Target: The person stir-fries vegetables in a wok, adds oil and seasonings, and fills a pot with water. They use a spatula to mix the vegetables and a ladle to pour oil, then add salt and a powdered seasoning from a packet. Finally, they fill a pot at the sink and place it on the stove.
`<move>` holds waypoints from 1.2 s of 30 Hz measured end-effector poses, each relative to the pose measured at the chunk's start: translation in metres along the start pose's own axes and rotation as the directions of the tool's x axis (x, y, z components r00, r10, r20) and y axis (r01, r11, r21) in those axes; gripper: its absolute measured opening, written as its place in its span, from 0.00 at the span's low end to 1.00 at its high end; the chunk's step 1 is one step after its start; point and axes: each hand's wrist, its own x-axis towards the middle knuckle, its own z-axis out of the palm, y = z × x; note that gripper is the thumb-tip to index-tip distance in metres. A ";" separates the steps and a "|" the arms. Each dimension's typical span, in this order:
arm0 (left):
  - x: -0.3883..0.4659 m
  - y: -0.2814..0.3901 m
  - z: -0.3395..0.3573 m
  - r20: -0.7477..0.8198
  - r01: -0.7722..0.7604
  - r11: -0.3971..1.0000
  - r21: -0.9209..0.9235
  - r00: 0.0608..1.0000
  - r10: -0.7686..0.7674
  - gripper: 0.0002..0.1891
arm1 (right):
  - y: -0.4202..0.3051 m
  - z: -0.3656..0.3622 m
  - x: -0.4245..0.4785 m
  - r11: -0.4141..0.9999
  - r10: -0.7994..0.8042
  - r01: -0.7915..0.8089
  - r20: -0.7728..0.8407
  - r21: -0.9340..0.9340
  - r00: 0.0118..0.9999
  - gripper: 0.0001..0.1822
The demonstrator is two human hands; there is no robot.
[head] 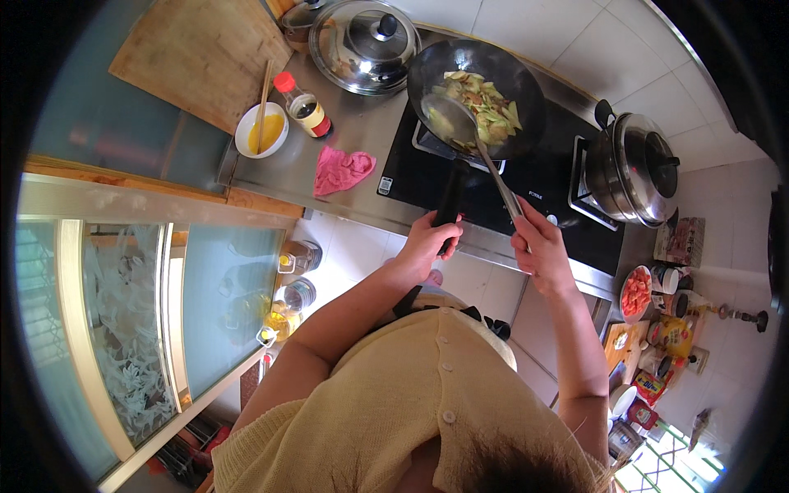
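My left hand [431, 241] grips the black handle of a dark wok [527, 80], which sits tilted over the left burner of a black glass gas hob [407, 166]. Sliced pale green vegetables [487, 105] with some browned bits lie in the wok. In my right hand [539, 246] is the metal handle of a cooking ladle or turner [493, 166]; its head rests among the slices at the wok's near left side. Some steam or blur hides the exact shape of that head.
Left of the hob are a pink cloth [342, 171], a sauce bottle [306, 111], a bowl of beaten egg [280, 132] with chopsticks, and a domed metal lid [333, 37]. At right stand a lidded steel pot [629, 166], a plate of chopped red food [636, 294] and a wooden board [630, 351].
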 end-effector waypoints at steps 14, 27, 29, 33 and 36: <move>0.001 -0.003 -0.005 -0.002 -0.002 1.000 -0.026 1.000 0.002 0.10 | -0.046 -0.051 -0.048 0.917 -0.015 0.014 0.001 -0.400 1.000 0.25; 0.001 -0.002 -0.004 -0.006 0.003 1.000 -0.011 1.000 -0.003 0.11 | -0.047 -0.063 -0.016 0.120 -0.578 0.224 0.115 -0.967 0.808 0.23; 0.001 -0.001 -0.001 0.000 0.006 1.000 0.007 1.000 -0.006 0.11 | -0.042 -0.053 0.003 0.096 -0.577 0.169 0.083 -0.981 0.812 0.23; -0.003 0.001 -0.001 -0.003 0.033 0.999 0.027 0.999 -0.032 0.11 | -0.027 -0.055 0.034 0.428 -0.540 0.283 0.008 -0.859 0.842 0.25; -0.002 0.000 -0.005 -0.025 0.004 1.000 0.014 1.000 -0.004 0.11 | -0.015 -0.048 0.052 0.665 -0.554 0.388 -0.074 -0.638 0.829 0.24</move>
